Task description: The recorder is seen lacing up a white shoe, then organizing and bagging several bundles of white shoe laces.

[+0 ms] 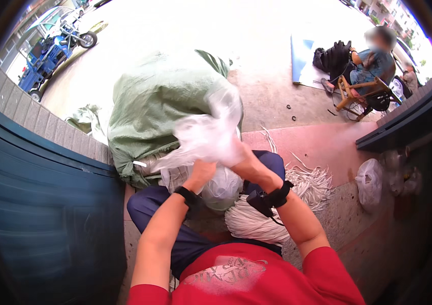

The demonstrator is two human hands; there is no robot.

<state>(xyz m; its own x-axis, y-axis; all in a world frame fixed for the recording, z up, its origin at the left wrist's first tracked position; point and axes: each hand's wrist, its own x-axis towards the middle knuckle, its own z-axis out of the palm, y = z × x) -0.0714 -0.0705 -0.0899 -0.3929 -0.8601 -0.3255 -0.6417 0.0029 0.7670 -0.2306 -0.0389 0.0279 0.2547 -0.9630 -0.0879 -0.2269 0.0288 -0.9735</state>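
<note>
Plastic bag billows beyond left fingers clamping it — right fingers blurred, grip unclear.

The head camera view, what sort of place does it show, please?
Probably a doorway opening onto a street: a dark blue door stands at the left, a small blue vehicle is outside in bright light, and another person sits outdoors on a chair.

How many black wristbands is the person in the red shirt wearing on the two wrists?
2. One black wristband is on the wrist of the left hand; the other wristband is on that of the right hand. Neither is hidden.
</note>
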